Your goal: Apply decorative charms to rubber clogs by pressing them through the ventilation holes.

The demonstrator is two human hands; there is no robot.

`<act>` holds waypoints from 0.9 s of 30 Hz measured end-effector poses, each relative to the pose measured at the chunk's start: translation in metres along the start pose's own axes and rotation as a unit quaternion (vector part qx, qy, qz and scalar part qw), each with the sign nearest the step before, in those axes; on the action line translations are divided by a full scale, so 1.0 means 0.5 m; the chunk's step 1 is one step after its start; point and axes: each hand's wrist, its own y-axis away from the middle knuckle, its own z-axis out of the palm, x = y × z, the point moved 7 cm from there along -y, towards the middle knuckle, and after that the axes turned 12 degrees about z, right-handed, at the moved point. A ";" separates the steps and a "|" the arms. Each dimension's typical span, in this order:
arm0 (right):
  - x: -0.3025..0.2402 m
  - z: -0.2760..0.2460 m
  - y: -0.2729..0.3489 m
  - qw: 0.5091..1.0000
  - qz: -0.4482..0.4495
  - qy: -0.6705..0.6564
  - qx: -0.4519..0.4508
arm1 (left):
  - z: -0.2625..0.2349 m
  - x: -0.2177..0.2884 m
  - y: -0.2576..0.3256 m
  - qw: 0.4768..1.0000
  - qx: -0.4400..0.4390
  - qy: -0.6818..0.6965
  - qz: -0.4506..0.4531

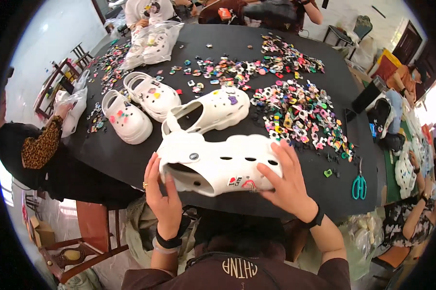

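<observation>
You had both hands on a white clog (218,162) at the near edge of the table (107,159), right in front of you. Your left hand (164,200) wrapped the heel end, fingers curled up around the rim of the opening and thumb against the sole, a closed grip. Your right hand (286,181) lay flatter and more open over the toe end, fingers spread across the top and pressing beside a small red heart charm (243,182) already set in the upper. The clog lay on its side with its long axis running left to right along the near edge, heel toward your left hand, toe toward your right; each hand was at its own end, neither one nearer than the other.

Just beyond it stood a second white clog (208,113), angled toward the table's middle, its strap almost touching the one you held. Further left, a pair of white clogs (140,106) with charms fitted sat side by side near the left edge. To your right, near the right edge, lay teal-handled scissors (358,186). A wide spread of coloured charms (300,113) covered the middle and the far right of the table, and a clear plastic bag (152,43) rested toward the far left corner. Other people sat around the far and side edges.
</observation>
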 end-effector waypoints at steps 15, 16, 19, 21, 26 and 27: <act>0.077 0.060 -0.024 0.976 0.172 -0.107 -0.084 | 0.017 0.081 -0.022 0.993 -0.057 -0.085 0.061; 0.091 0.062 -0.019 0.969 0.193 -0.134 -0.081 | 0.024 0.092 -0.022 0.994 -0.058 -0.053 0.072; 0.139 0.086 -0.020 0.935 0.250 -0.227 -0.110 | 0.051 0.094 -0.013 0.992 -0.110 -0.024 0.048; 0.158 0.107 -0.031 0.906 0.267 -0.292 -0.149 | 0.052 0.082 -0.009 0.993 -0.114 -0.026 0.028; 0.156 0.114 -0.053 0.844 0.310 -0.397 -0.183 | 0.016 0.034 -0.036 0.994 -0.072 -0.083 0.023; 0.139 0.104 -0.055 0.860 0.276 -0.390 -0.180 | 0.010 0.017 -0.048 0.993 -0.076 -0.084 0.019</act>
